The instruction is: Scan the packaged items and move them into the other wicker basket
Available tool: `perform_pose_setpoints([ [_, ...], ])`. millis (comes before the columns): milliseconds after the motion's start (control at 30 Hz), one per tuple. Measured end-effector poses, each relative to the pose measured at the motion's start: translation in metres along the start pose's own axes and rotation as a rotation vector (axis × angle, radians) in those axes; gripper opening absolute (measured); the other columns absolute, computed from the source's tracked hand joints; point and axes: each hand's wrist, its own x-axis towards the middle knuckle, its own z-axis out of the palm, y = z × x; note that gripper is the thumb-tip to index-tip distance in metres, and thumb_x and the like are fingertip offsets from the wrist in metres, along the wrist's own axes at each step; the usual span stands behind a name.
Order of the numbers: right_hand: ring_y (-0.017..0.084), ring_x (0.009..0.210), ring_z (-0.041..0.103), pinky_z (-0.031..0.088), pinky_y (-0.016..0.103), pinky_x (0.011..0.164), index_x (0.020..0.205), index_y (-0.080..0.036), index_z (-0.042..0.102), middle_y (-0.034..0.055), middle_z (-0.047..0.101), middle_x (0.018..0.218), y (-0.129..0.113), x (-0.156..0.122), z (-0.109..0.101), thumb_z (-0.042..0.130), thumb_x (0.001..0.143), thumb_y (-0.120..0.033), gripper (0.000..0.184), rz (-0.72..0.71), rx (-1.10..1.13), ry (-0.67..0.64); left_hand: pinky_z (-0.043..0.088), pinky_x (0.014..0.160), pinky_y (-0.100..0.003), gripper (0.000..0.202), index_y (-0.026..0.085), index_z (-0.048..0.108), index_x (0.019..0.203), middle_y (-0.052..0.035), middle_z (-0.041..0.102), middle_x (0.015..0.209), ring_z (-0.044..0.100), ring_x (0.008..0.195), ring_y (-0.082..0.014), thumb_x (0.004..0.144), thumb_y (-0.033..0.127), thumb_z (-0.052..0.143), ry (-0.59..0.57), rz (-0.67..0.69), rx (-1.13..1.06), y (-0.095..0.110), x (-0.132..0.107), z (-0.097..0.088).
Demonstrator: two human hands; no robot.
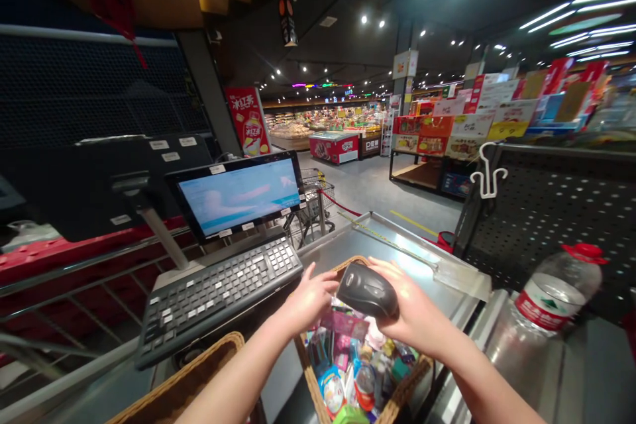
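My right hand (405, 301) is wrapped around a black handheld barcode scanner (366, 290), held above a wicker basket (308, 361). My left hand (312, 301) is at the left side of the scanner, over the basket's edge. Its thumb and fingers are apart, though the fingertips come close to the scanner and are partly hidden. Beneath both hands, the basket is full of small colourful packaged goods. A pinkish packet (345, 324) lies just under the scanner. Lower down are an orange-and-blue pack (365, 384) and a green item (350, 415).
A monitor (238, 195) and a black keyboard (223, 291) stand to the left. Another wicker basket (199, 377) sits at lower left. A metal counter (377, 242) stretches ahead. On the right stand a large clear bottle with a red cap (559, 291) and a perforated black panel (561, 212).
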Motion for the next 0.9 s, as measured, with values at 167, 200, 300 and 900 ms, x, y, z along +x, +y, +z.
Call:
perform_pose_setpoints([
  [167,0.036,0.138,0.041,0.02,0.064,0.117,0.13,-0.019,0.054,0.0144,0.059,0.135,-0.007,0.004,0.005,0.06,0.065,-0.015,0.066,-0.005,-0.037,0.067,0.008,0.114,-0.07,0.021,0.021,0.066,0.074,-0.0067,0.062,0.134,0.038,0.14,-0.0295,0.087,0.015,0.05,0.129,-0.161,0.114,-0.014,-0.033,-0.044],
  [200,0.037,0.138,0.04,0.02,0.064,0.116,0.13,-0.019,0.055,0.0143,0.059,0.134,-0.01,0.006,0.007,0.06,0.064,-0.015,0.066,-0.012,-0.042,0.076,0.009,0.113,-0.071,0.022,0.021,0.065,0.074,-0.0069,0.061,0.136,0.037,0.141,-0.03,0.088,0.017,0.049,0.175,-0.206,0.126,-0.016,-0.04,-0.051],
  [300,0.038,0.139,0.038,0.018,0.066,0.116,0.126,-0.018,0.058,0.014,0.058,0.134,-0.024,0.015,0.016,0.059,0.063,-0.015,0.063,-0.04,-0.059,0.086,0.012,0.111,-0.072,0.024,0.021,0.063,0.074,-0.0068,0.059,0.138,0.033,0.143,-0.0306,0.091,0.021,0.046,0.299,-0.306,0.149,-0.02,-0.058,-0.069],
  [900,0.038,0.142,0.033,0.012,0.068,0.116,0.116,-0.021,0.067,0.0127,0.057,0.138,-0.101,0.036,0.059,0.057,0.063,-0.016,0.054,-0.251,-0.044,-0.122,0.017,0.111,-0.072,0.025,0.021,0.062,0.072,-0.009,0.061,0.135,0.035,0.142,-0.0322,0.09,0.023,0.045,0.633,-0.563,0.308,-0.004,-0.135,-0.123],
])
